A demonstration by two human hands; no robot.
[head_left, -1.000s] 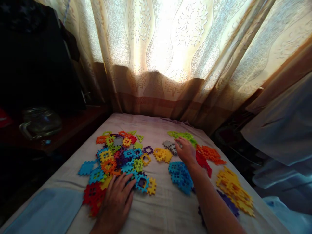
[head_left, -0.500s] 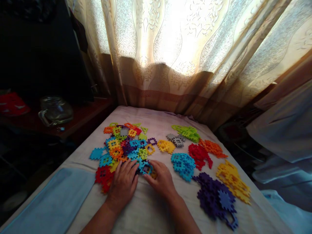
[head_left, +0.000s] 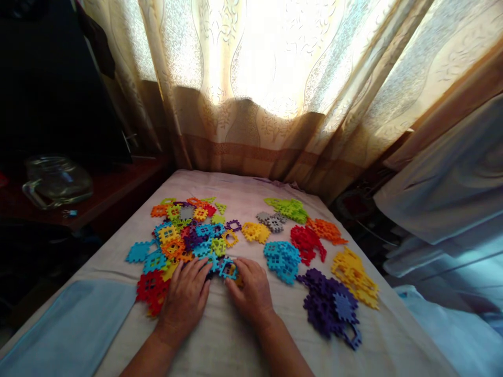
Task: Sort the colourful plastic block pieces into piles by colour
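Observation:
My left hand (head_left: 186, 290) lies palm down over the near edge of a mixed pile of plastic interlocking pieces, fingers stretched forward. Red pieces (head_left: 152, 289) are beside its outer edge. Opposite it, my right hand (head_left: 251, 290) rests at the pile's near right corner, its thumb apart from the fingers. Close to its fingertips is a blue square frame piece (head_left: 228, 268), and a yellow piece is partly hidden under the hand. Neither hand is lifting a piece. Farther into the pile are an orange piece (head_left: 173, 247) and a yellow window piece (head_left: 168, 233).
Pieces grouped by colour lie to the right: blue (head_left: 282, 261), purple (head_left: 328, 303), red (head_left: 306, 243), yellow (head_left: 356, 277), orange (head_left: 326, 230), green (head_left: 288, 209) and grey (head_left: 272, 222). A light blue cloth (head_left: 74, 324) covers the left edge. A glass jug (head_left: 58, 180) stands on a side table.
The whole view has shifted, so hands and pieces appear farther left. Both hands stay at the near edge of the pile, in nearly the same pose.

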